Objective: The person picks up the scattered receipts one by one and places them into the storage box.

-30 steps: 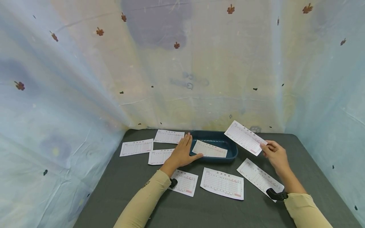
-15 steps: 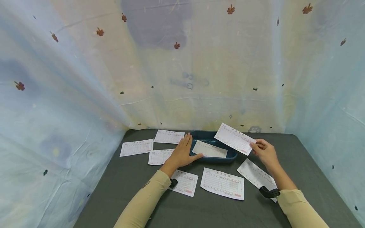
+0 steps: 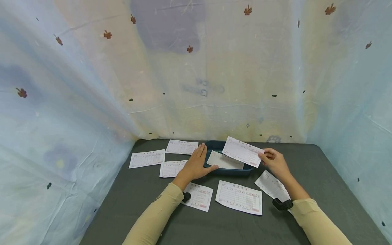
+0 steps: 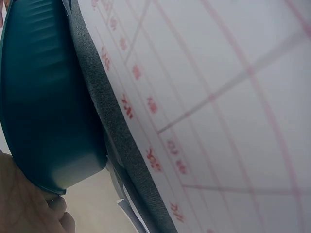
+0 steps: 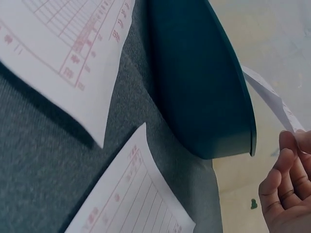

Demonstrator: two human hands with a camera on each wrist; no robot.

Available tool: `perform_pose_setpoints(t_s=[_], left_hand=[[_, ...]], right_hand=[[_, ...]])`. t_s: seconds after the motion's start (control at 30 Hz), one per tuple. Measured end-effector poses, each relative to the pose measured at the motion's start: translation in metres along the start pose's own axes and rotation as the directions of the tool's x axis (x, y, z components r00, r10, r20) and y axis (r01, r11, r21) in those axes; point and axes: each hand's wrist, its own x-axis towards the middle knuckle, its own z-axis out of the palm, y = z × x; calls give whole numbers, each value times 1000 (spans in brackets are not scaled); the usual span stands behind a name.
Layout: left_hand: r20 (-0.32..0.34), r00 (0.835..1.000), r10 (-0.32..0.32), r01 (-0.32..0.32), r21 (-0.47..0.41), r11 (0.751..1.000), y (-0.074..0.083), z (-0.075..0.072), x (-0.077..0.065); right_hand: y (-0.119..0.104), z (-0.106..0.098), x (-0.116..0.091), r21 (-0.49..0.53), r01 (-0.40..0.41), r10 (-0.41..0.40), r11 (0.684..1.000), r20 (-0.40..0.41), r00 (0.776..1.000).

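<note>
Over the tray (image 3: 232, 172), the right hand (image 3: 276, 164) pinches the slip (image 3: 243, 151) by one end between closed fingers (image 5: 287, 141), suiting seemingly light, easily creased paper, while the left hand (image 3: 195, 165), fingers straight, touches the tray.

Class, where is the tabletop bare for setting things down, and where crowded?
Bare tabletop: right of the right hand, left of the left sleeve, and nearside of the central printed form. Crowded: around the left hand, beside tray and other forms.
</note>
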Motion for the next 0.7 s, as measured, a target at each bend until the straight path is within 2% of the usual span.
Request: perform_pose_setpoints(t_s=[0.3,0.53,0.7], left_hand=[[-1,1000,7,-7,-15,1000,0,-1,-1],[-2,1000,4,-4,-8,1000,-4,5,2],[-6,1000,5,-5,-5,1000,-3,4,2]], right_hand=[[-9,12,6,-50,29,-27,998,34,999],[-12,23,11,-92,52,-49,994,43,998],[-15,28,14,-115,61,-54,991,63,997]])
